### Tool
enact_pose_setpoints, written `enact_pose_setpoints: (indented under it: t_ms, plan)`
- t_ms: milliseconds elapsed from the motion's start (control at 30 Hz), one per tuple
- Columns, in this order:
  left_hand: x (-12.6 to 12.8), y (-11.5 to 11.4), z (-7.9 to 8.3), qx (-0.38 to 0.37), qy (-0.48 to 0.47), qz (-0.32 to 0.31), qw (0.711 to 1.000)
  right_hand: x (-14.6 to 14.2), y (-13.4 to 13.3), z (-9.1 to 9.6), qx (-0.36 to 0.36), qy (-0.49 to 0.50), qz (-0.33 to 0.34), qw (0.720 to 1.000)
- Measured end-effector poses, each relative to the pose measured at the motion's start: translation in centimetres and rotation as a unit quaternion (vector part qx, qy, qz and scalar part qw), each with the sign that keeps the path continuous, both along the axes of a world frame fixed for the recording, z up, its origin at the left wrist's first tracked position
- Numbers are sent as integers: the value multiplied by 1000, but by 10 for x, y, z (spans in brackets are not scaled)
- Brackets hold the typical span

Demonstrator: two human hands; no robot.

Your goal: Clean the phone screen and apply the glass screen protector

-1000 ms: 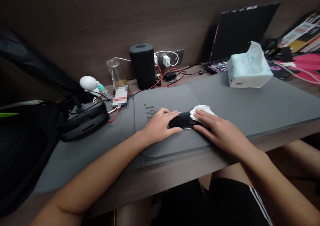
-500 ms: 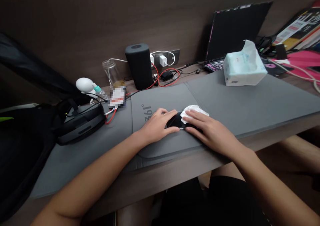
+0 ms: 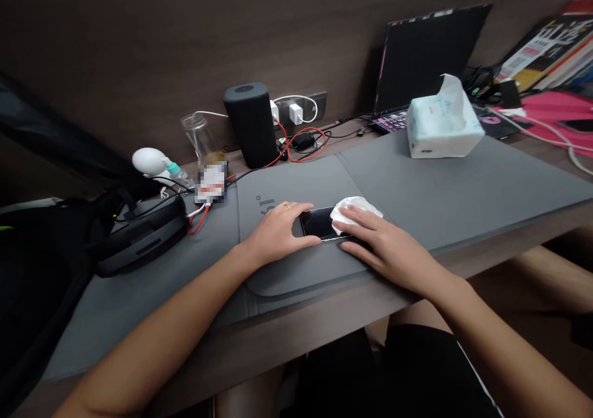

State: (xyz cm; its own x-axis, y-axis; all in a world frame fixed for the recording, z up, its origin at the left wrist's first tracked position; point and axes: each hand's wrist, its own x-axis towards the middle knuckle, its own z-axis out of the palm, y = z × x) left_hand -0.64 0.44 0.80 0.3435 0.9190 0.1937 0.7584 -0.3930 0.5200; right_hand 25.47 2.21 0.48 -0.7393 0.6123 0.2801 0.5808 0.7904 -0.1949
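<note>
A black smartphone [image 3: 317,223] lies flat on the grey desk mat, its dark screen facing up. My left hand [image 3: 277,231] grips its left end, thumb on the near long edge and fingers on the far one. A crumpled white tissue [image 3: 356,210] covers the right part of the screen. Over it lies my right hand [image 3: 380,236], fingers outstretched and pressing the tissue onto the glass, with the thumb by the near edge. The phone's right end is hidden under the tissue and that hand.
A tissue pack [image 3: 442,128] stands on the mat [image 3: 509,177] before an open laptop [image 3: 430,57]. Behind the hands are a black cylindrical device [image 3: 250,128], cables and a glass jar [image 3: 199,137]. A second phone [image 3: 212,183] with cables and a black headset [image 3: 143,236] lie left.
My left fingers have drawn back toward the phone's left end, uncovering more screen. My right hand stays on the tissue over the phone. The whole view has shifted slightly.
</note>
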Motion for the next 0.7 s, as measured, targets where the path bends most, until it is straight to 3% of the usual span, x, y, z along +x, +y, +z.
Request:
enact_pose_setpoints:
  t_ms: [233, 467, 567, 700]
  plan:
    - [3, 0, 1, -17, -22, 14, 1000, -11, 5, 6, -6, -12, -20, 1000]
    - [5, -2, 0, -40, -34, 29, 998, -46, 1, 12, -26, 16, 70, 997]
    - [5, -2, -1, -40, -42, 25, 998, -43, -3, 12, -33, 16, 91, 995]
    - [6, -2, 2, -46, -33, 35, 998, -17, -5, 10, -46, 2, 50, 998]
